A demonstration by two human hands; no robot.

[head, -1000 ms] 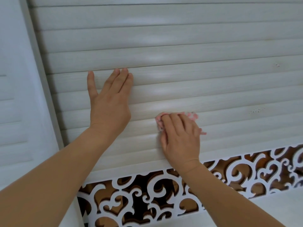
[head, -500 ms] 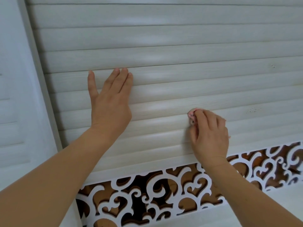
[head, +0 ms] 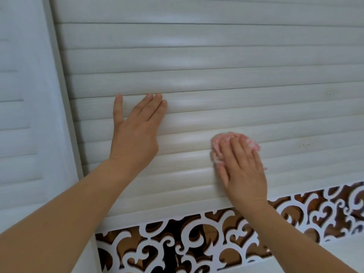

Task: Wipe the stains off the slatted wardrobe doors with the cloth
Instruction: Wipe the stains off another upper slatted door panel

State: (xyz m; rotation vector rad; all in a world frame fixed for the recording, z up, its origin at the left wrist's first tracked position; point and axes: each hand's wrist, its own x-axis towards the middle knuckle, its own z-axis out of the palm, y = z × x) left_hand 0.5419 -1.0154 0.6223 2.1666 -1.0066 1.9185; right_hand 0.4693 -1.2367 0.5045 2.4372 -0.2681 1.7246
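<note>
The pale slatted wardrobe door [head: 216,62] fills the view. My left hand [head: 136,133] lies flat against the slats left of centre, fingers straight and together. My right hand [head: 243,170] presses a bunched pink cloth [head: 232,140] onto the lower slats with fairly straight fingers. The cloth shows above and left of the fingertips. A patch of small dark specks [head: 306,143] sits on the same slat to the right of the cloth. Another faint patch of specks [head: 328,93] lies higher up at the right.
Below the slats runs a white scrollwork panel [head: 197,243] with brown cut-outs. A second slatted door [head: 17,134] stands at the left behind a white frame strip [head: 65,115].
My right hand has slid the cloth to the right along the lower slats, and its fingers now lie flatter. My left hand has stayed where it was on the door.
</note>
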